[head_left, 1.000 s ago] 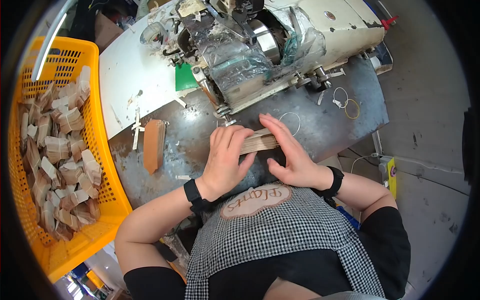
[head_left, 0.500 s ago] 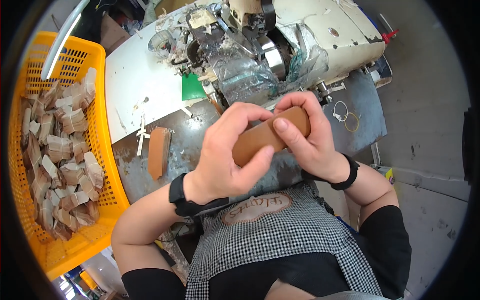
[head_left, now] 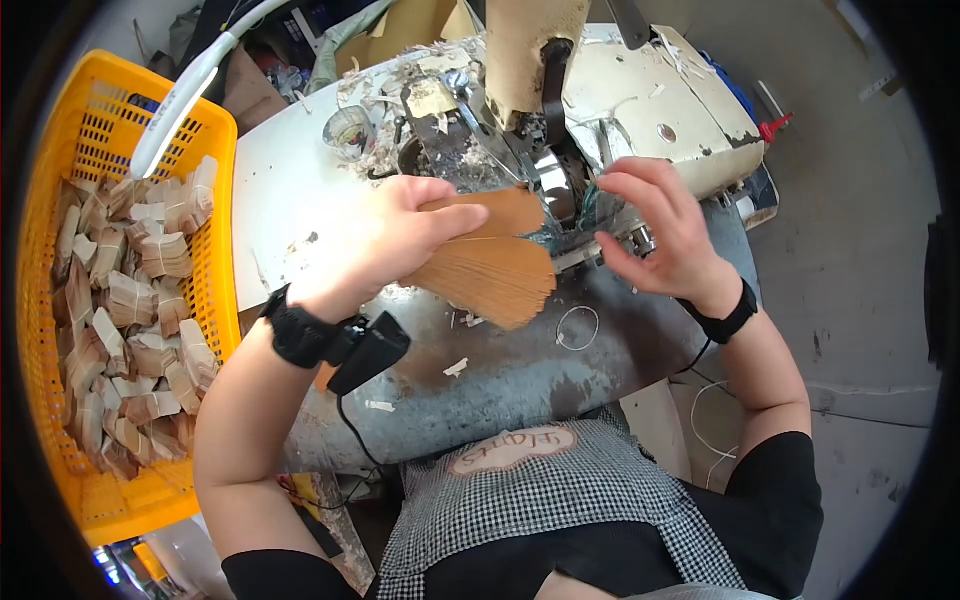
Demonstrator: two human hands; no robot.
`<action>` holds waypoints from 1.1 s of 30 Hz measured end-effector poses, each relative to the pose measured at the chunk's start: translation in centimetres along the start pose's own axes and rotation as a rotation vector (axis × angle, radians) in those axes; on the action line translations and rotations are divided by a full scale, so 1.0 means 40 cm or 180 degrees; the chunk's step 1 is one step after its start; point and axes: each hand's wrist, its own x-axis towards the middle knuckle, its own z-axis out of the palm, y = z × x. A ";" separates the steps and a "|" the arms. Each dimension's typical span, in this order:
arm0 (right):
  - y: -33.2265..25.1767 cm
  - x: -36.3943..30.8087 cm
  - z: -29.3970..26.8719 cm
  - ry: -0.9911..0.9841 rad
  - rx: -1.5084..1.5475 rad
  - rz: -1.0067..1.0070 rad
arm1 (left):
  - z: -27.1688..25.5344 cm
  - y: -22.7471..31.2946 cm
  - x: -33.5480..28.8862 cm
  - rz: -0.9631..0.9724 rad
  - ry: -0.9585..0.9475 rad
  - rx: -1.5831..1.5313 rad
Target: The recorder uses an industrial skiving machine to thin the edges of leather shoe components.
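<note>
A stack of thin brown leather strips (head_left: 492,275) is spread like a fan in front of the machine. My left hand (head_left: 395,235) is closed on its left end, thumb on top and fingers around the far side. To the right of the stack, my right hand (head_left: 665,235) is held up with fingers curved apart and nothing between them. It hovers beside the machine's shiny metal cylinder (head_left: 555,185). On the grey metal worktop (head_left: 500,400), a thin pale ring (head_left: 558,325) lies just below the fanned edge.
A cream machine (head_left: 525,60) with scraps around it stands at the back. At left, a yellow plastic basket (head_left: 222,270) holds several banded bundles of pale strips (head_left: 130,300). A white lamp (head_left: 175,120) hangs over it. Small scraps (head_left: 456,368) lie on the worktop.
Both hands gripped the stack as a compact block; now only the left does, and the strips are fanned. My right hand has let go and moved right. The pale ring lies nearer the stack.
</note>
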 end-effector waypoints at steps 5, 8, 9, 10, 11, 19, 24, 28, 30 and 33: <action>0.023 0.036 0.052 -0.0248 -0.0382 -0.0105 | 0.005 0.021 0.006 0.0152 -0.0523 -0.0373; 0.060 0.018 0.071 -0.0096 -0.0566 -0.0145 | -0.010 -0.013 -0.013 0.0469 -0.0732 -0.0935; 0.067 0.010 0.067 0.0053 -0.0557 -0.0098 | -0.016 -0.020 -0.016 0.0616 -0.0847 -0.1157; 0.068 0.007 0.068 0.0192 -0.0528 -0.0062 | -0.023 -0.028 -0.016 0.0613 -0.0827 -0.1162; 0.058 0.011 0.065 0.0293 -0.0403 -0.0119 | -0.029 -0.035 -0.013 0.0550 -0.0798 -0.1107; 0.023 0.035 0.062 0.0203 -0.1014 -0.0776 | 0.010 0.020 0.004 0.0019 -0.0484 -0.0373; 0.072 0.028 0.073 0.0110 -0.0791 -0.0330 | -0.016 -0.023 -0.020 0.0560 -0.0671 -0.0899; 0.080 -0.015 0.077 0.0430 0.0190 -0.0296 | -0.026 -0.032 -0.023 0.0368 -0.0570 -0.1131; 0.058 -0.012 0.063 0.0219 -0.0216 -0.0879 | -0.006 -0.013 -0.010 0.0054 -0.0036 -0.0882; 0.033 0.011 0.061 0.0056 -0.0672 -0.0878 | 0.004 0.003 -0.002 0.0117 -0.0451 -0.1107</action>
